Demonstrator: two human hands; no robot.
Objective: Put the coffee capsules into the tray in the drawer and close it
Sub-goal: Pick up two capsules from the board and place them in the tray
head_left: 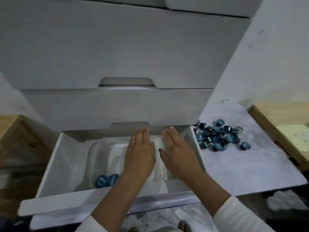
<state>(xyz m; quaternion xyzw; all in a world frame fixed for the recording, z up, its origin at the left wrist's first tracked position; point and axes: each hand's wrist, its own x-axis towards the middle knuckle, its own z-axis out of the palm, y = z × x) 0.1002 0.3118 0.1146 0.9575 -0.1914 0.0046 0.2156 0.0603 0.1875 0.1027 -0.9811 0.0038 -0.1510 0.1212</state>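
The white drawer [50, 166] stands pulled open below me. Inside it lies a clear plastic tray [102, 153], with two blue coffee capsules [107, 180] at its near left corner. My left hand [140, 153] and my right hand [177, 151] hover side by side over the tray, palms down, fingers straight, holding nothing. A heap of several dark blue capsules [219, 136] lies on the pale marbled surface [242, 168] to the right of the drawer.
Above the open drawer two more white drawer fronts [117, 52] are closed. Wooden furniture [284, 124] stands at the far right and another wooden piece [15, 129] at the left. A white wall [275, 56] rises on the right.
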